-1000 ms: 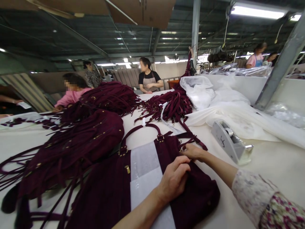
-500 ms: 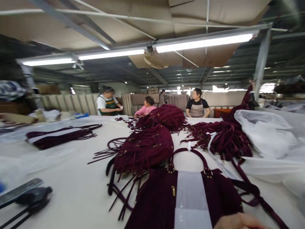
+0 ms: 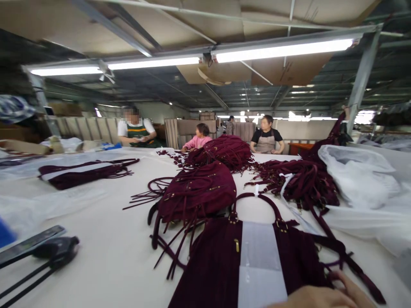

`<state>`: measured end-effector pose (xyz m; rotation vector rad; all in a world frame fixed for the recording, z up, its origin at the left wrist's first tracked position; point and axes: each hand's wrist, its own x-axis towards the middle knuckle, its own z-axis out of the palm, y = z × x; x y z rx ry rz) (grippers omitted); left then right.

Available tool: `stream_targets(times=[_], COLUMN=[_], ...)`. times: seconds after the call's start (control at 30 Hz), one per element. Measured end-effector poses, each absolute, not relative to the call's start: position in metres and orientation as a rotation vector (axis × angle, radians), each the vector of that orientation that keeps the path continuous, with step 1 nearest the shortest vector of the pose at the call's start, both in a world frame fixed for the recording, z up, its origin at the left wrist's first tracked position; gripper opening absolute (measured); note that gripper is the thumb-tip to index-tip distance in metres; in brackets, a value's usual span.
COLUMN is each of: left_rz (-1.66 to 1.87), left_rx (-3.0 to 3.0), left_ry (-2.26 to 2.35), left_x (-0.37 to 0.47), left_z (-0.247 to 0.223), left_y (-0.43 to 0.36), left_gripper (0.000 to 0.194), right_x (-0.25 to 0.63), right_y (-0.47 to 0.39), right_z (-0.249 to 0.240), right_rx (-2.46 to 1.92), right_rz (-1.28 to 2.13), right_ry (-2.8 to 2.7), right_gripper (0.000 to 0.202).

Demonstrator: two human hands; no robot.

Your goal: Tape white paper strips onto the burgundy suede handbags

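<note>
A dark burgundy handbag (image 3: 212, 265) lies on the table in front of me, its looped handle pointing away. A translucent white wrap (image 3: 261, 256) runs down its middle, and a small gold zip pull shows beside it. At the bottom right, my right hand (image 3: 321, 296) is at the bag's right edge with bent fingers, partly cut off by the frame. My left hand cannot be made out. Just behind the handbag is a fuller burgundy bag (image 3: 202, 192) with long hanging straps.
Burgundy straps (image 3: 308, 184) and clear plastic bags (image 3: 356, 175) lie to the right. A burgundy heap (image 3: 229, 152) is farther back. Another wrapped bag (image 3: 86, 173) and a black-handled tool (image 3: 58, 250) lie to the left. Several people are beyond the table (image 3: 112, 239).
My right hand shows more fingers along the handbag's right edge. The view has shifted slightly. The person at the far left has moved left and lowered their head.
</note>
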<state>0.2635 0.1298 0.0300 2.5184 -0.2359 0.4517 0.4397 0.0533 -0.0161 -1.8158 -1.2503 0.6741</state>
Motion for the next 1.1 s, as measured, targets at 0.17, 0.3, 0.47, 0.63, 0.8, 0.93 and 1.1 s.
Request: stream_targets(times=[0.17,0.3,0.47,0.63,0.8,0.93,1.1], left_rz=[0.659,0.762,0.721,0.679,0.703,0.629,0.484], left_rx=[2.436,2.314,2.325,2.361,2.368,2.427,2.446], left_ry=[-0.429,-0.494,-0.540,-0.377,-0.236,-0.214,-0.217], left_x=[0.267,0.277,0.275,0.273,0.276,0.278,0.276], left_z=[0.040,0.049,0.051,0.051,0.050,0.050,0.052], left_y=[0.121,0.129,0.125,0.122,0.123,0.123,0.122], left_gripper=[0.022,0.024,0.028,0.032,0.024,0.028,0.032], right_x=[0.438,0.446,0.437,0.436,0.441,0.431,0.417], right_y=[0.017,-0.017,-0.032,-0.035,-0.073,-0.093,-0.089], right_z=[0.010,0.045,0.038,0.017,0.036,0.052,0.048], right_rx=[-1.751,-1.479,-1.533,-1.812,-1.705,-1.511,-1.360], right_rz=[0.983,1.432,1.408,0.832,0.922,1.028,1.119], right_ry=[-0.947,-0.788,-0.871,-0.992,-0.885,-0.912,-0.964], right_gripper=[0.031,0.045,0.064,0.050,0.027,0.022,0.021])
